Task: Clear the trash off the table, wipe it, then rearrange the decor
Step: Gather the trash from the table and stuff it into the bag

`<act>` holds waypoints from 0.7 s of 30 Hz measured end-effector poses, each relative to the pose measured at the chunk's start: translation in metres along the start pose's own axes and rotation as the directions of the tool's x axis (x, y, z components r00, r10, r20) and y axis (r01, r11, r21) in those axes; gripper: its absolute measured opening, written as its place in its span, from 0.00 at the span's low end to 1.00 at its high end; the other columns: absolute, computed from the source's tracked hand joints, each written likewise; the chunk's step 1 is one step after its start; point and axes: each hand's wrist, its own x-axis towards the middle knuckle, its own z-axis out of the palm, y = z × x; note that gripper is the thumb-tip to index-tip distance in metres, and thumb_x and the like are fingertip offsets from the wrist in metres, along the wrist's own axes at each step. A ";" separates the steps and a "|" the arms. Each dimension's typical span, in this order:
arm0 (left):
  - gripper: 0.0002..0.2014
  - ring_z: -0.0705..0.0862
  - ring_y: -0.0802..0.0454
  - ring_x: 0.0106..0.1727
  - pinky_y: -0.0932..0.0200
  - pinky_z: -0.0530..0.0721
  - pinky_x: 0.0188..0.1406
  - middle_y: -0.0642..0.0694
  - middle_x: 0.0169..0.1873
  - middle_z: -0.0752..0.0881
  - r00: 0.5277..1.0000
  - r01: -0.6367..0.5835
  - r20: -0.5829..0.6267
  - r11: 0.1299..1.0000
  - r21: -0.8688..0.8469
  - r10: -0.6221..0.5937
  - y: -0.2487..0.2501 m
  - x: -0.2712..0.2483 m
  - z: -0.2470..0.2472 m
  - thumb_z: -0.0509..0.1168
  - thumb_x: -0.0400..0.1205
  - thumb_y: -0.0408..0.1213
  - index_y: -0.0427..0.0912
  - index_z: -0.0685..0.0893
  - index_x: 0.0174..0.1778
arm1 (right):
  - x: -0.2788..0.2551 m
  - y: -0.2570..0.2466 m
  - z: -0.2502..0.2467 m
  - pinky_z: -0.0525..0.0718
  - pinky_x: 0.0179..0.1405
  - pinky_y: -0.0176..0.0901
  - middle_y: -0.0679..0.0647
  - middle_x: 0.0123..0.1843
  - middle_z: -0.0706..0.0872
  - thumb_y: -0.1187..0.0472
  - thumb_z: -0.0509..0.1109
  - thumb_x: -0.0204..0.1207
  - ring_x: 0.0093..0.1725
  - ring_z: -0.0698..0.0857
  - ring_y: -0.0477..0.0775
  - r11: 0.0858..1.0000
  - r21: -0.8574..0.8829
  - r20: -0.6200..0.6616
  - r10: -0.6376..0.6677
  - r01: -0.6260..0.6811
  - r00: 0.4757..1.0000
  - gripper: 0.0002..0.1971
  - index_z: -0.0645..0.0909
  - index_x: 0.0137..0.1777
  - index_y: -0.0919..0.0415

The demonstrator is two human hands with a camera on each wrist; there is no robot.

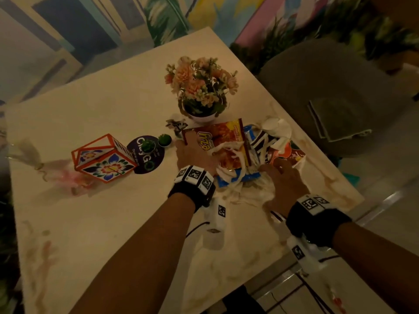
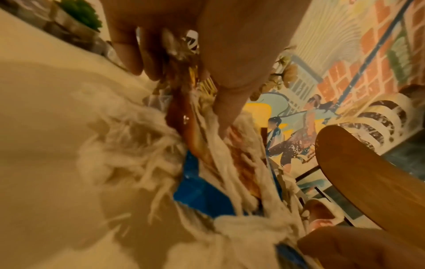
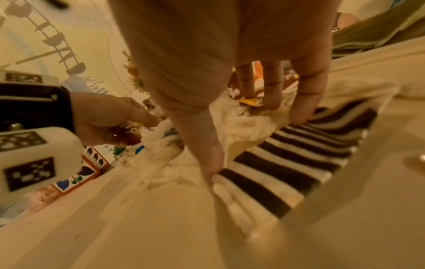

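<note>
A pile of trash lies near the table's [image 1: 90, 223] right edge: an orange snack bag [image 1: 222, 141], a blue wrapper [image 1: 238, 177], a brown-and-white striped wrapper [image 1: 263, 143], a red wrapper [image 1: 292, 152] and shredded white tissue [image 1: 278, 128]. My left hand [image 1: 192, 152] grips the snack bag's left edge; in the left wrist view its fingers [image 2: 138, 60] and thumb curl round the bag [image 2: 181, 116] with tissue [image 2: 128, 138] strands over it. My right hand [image 1: 281, 175] presses down with spread, straight fingers [image 3: 301, 109] on the tissue [image 3: 161, 163] and striped wrapper [image 3: 287, 163].
Behind the pile stands a white pot of peach flowers [image 1: 201, 87]. To the left are a zebra figurine [image 1: 176, 125], a small green succulent [image 1: 164, 139], a purple round card [image 1: 147, 155], an orange floral lantern box [image 1: 104, 157] and a pink flower [image 1: 63, 175]. A grey chair [image 1: 328, 75] holds a green cloth [image 1: 335, 118].
</note>
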 end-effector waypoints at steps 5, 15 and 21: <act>0.24 0.78 0.43 0.41 0.56 0.73 0.29 0.43 0.47 0.77 0.990 -0.074 -0.128 0.987 -0.142 0.056 -0.016 -0.004 -0.006 0.78 0.66 0.39 0.44 0.69 0.46 | 0.013 -0.004 0.004 0.78 0.64 0.53 0.56 0.73 0.60 0.50 0.77 0.65 0.66 0.72 0.64 0.988 0.150 -0.093 -0.031 0.045 0.995 0.29 0.74 0.67 0.49; 0.20 0.77 0.53 0.34 0.63 0.76 0.29 0.45 0.43 0.80 0.976 -0.136 -0.194 0.972 -0.193 0.098 -0.057 -0.023 -0.036 0.75 0.68 0.28 0.43 0.73 0.48 | 0.015 -0.005 -0.014 0.68 0.43 0.38 0.52 0.44 0.76 0.72 0.75 0.60 0.47 0.78 0.58 0.949 0.306 -0.231 -0.007 0.079 0.973 0.12 0.78 0.37 0.58; 0.19 0.79 0.62 0.37 0.57 0.83 0.38 0.59 0.39 0.78 0.971 -0.162 -0.215 0.952 -0.259 0.107 -0.069 -0.040 -0.066 0.76 0.69 0.27 0.46 0.75 0.48 | -0.010 -0.014 -0.048 0.71 0.35 0.36 0.51 0.38 0.84 0.67 0.77 0.59 0.39 0.80 0.53 0.891 0.440 -0.329 0.039 0.116 0.944 0.11 0.77 0.31 0.57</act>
